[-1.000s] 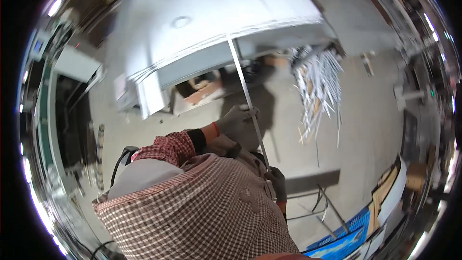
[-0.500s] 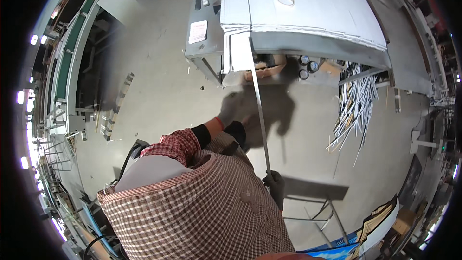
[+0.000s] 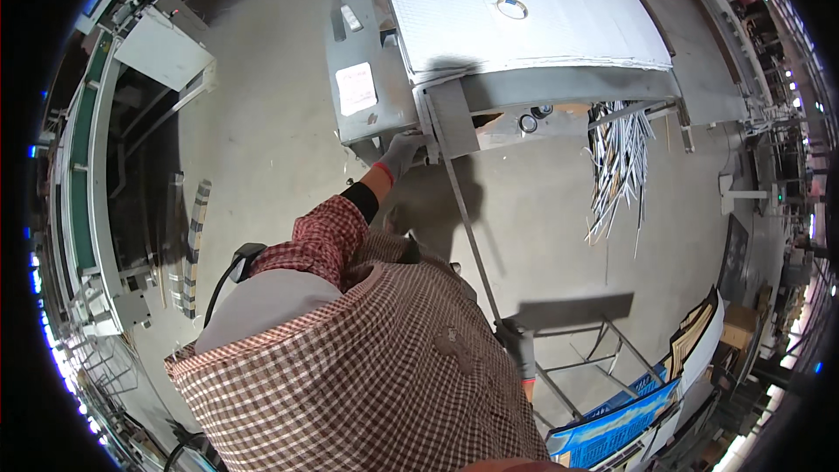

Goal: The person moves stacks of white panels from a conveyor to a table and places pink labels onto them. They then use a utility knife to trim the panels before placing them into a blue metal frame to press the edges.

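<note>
My left hand (image 3: 400, 156), in a grey glove, reaches forward to the near left corner of a white-covered table. Its fingers are together at the edge of the narrow upright piece (image 3: 429, 127) hanging there; what they hold is hidden. Low beside my checked apron (image 3: 376, 367), my right hand (image 3: 517, 345), also gloved, is closed around the lower end of a long thin strip (image 3: 468, 223). The strip slants up from it to the table corner. White sheets (image 3: 542, 35) lie stacked on the table, with a roll of tape (image 3: 512, 8) on top.
A grey side table (image 3: 376, 122) holds a paper (image 3: 356, 89) and a small white bottle (image 3: 351, 17). Loose strips (image 3: 619, 175) hang in a bundle under the main table. A metal frame stand (image 3: 603, 358) and blue printed panels (image 3: 620, 424) stand at the lower right. A conveyor (image 3: 83, 183) runs along the left.
My left hand has moved forward and up to the table corner. The right hand still grips the strip, slightly lower and further right. The whole view has shifted a little.
</note>
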Motion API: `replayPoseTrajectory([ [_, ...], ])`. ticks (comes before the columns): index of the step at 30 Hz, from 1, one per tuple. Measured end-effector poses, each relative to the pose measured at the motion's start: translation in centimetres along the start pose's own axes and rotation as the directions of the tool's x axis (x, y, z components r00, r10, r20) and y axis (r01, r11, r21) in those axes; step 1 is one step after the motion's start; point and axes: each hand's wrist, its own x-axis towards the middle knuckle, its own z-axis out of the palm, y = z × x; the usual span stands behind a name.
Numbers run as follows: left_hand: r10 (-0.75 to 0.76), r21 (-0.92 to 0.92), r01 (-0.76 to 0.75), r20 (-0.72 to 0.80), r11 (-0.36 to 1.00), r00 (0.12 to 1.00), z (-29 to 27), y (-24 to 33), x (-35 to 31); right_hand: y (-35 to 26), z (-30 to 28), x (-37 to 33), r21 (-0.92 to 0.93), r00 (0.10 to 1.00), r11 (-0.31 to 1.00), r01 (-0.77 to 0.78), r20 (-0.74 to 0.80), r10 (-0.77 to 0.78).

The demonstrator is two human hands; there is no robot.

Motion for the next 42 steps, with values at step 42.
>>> replayPoseTrajectory([
  [42,0.161,-0.03,-0.16,0.029,0.987,0.987,0.2,13.1,11.5,-3.0,6.8,14.4,0.134,0.845,0.99,-0.045,0.534,-0.033],
])
